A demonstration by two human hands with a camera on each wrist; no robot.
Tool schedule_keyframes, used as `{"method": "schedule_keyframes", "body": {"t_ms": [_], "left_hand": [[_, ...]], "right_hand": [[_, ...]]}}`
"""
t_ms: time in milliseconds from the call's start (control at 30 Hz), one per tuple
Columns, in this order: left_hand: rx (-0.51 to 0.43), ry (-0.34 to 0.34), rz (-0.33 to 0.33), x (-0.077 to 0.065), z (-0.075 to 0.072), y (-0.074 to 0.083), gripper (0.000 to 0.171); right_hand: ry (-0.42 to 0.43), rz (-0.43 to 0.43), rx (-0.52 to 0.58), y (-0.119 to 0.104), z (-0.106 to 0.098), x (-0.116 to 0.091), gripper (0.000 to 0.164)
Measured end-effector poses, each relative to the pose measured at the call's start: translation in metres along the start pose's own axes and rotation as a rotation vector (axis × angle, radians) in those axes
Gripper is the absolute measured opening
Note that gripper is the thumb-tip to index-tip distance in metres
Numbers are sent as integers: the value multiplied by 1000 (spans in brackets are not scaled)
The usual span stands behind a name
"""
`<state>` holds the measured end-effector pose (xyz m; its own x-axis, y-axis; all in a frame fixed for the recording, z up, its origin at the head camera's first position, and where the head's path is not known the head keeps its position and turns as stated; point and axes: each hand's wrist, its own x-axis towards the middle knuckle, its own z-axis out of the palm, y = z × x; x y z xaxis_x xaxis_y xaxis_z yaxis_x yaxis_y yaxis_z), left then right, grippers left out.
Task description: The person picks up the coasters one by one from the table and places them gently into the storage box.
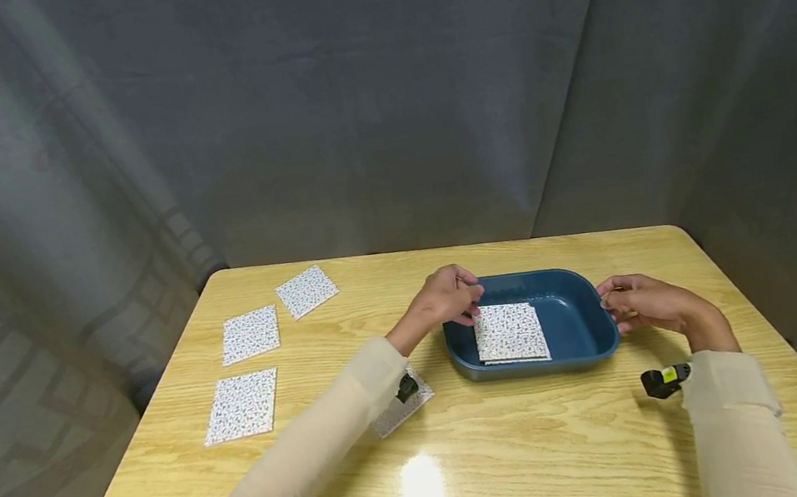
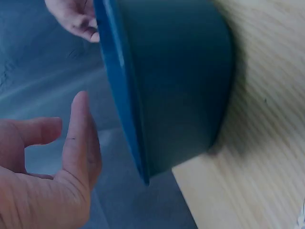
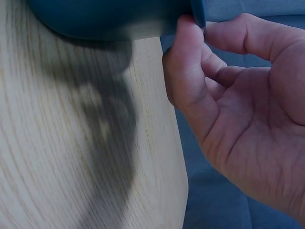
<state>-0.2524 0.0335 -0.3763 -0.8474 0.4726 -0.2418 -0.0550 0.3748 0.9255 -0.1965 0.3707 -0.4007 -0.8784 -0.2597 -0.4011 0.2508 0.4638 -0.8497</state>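
Observation:
A deep blue rectangular dish (image 1: 535, 366) with rounded corners stands on the table. Inside it, toward its left side, lies a small stack of thin white squares with blue speckles (image 1: 511, 333). My left hand (image 1: 446, 297) hovers at the dish's left rim with thumb and fingers apart; in the left wrist view nothing sits between them. At the opposite end, my right hand (image 1: 648, 304) pinches the dish's rim between thumb and forefinger, seen closely in the right wrist view beside the dish wall (image 3: 109, 19).
Three more speckled squares lie apart on the table's left side: a back one (image 1: 308, 291), a middle one (image 1: 249, 335) and a front one (image 1: 241, 406). Another speckled square (image 1: 398, 416) is partly hidden beneath my left forearm. Grey curtains (image 1: 349, 104) hang behind the wooden table (image 1: 547, 456).

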Motion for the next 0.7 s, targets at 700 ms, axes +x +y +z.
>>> {"method": "schedule_keyframes", "body": {"t_ms": [700], "left_hand": [[670,273,-2,12,-151,-67,48]], "right_hand": [[-9,-9,7,5,-2,-4,35]]}}
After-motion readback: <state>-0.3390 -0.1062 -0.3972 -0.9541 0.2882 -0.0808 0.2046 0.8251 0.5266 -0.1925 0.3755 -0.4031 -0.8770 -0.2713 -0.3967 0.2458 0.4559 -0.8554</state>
